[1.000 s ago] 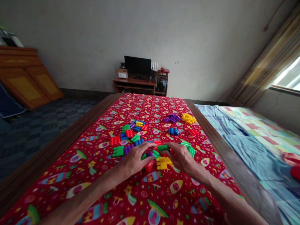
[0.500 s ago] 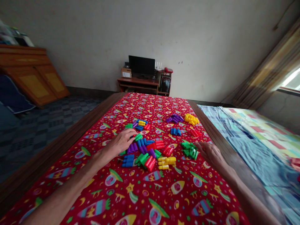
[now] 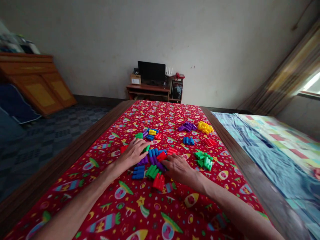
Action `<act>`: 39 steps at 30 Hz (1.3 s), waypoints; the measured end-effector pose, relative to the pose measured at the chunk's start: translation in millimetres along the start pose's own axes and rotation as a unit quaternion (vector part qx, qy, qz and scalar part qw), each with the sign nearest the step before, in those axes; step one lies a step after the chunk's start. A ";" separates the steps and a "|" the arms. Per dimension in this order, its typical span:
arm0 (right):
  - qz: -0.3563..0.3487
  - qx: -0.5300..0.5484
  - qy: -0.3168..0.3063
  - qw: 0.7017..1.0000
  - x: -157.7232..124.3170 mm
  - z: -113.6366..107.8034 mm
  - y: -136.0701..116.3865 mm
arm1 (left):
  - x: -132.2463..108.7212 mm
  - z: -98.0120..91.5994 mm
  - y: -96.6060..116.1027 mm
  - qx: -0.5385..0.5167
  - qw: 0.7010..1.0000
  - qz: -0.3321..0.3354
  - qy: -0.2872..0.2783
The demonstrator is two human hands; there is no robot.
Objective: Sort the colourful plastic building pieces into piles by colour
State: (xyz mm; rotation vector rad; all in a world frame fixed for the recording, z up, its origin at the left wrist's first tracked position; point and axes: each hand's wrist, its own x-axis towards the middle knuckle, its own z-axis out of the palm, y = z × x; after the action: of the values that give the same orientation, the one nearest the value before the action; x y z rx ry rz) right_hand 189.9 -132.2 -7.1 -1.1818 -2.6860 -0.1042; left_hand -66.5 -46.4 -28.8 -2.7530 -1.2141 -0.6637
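A mixed heap of coloured plastic blocks, each like joined tubes, lies on the red patterned cloth. My left hand (image 3: pixel 133 152) is at the heap's left side, thumb and fingers closed about a green block (image 3: pixel 146 148). From the right my right hand (image 3: pixel 178 167) reaches over the heap, palm down, its fingers apart and bent beside a purple block (image 3: pixel 160 166). It hides some blocks beneath it. Near the hands are a blue block (image 3: pixel 138 172), a green block (image 3: pixel 152 171) and a red block (image 3: pixel 158 182). A red block (image 3: pixel 123 149) shows partly behind my left hand.
Right of the heap lie separate groups: green blocks (image 3: pixel 204 160), red blocks (image 3: pixel 209 142), blue blocks (image 3: pixel 188 141), purple blocks (image 3: pixel 187 126) and yellow blocks (image 3: pixel 205 127). A small mixed cluster (image 3: pixel 151 132) sits behind my left hand. The table's dark edge (image 3: pixel 220 133) runs along the right.
My right hand has moved left from beside the green group to the heap, now covering the yellow blocks' former place. My left hand has shifted slightly; a red block now shows behind it.
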 end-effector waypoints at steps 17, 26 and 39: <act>0.108 0.035 -0.014 0.993 -77.2 -46.6 96.1 | 9.8 -11.0 27.9 -0.135 0.990 -0.033 0.020; 0.007 0.144 0.098 0.985 -38.0 -61.4 48.3 | 12.9 -26.9 64.3 -0.281 0.957 -0.064 0.018; 0.064 0.185 0.103 0.975 -3.9 -34.3 41.0 | 2.7 -38.7 53.4 -0.270 0.954 -0.084 -0.097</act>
State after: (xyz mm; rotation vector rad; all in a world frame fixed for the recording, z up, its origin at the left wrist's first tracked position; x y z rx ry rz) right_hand 228.1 -112.3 24.9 -1.1490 -2.3111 0.2677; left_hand -40.5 -90.0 13.5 -3.2453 -1.5134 -0.8699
